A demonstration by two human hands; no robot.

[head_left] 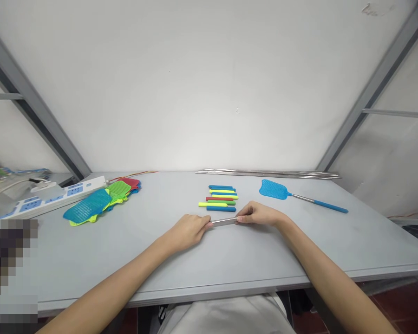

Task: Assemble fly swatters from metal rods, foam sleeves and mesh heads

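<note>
Between my two hands lies a short, flat-looking silver metal bar, roughly level and close to the tabletop. My left hand pinches its left end, while my right hand has thumb and fingers closed on the right end. Both tips of the bar are hidden by my fingers. Just beyond it, several coloured plastic handle tubes in blue, yellow, green and red lie in a loose stack of rows. To the right rests a blue fly swatter with a metal shaft and a blue handle.
Several swatter heads in blue, green, yellow and red overlap at the left. Behind them runs a white power strip with a plug and cords. Long thin metal rods lie along the wall. The grey table's front edge is near me.
</note>
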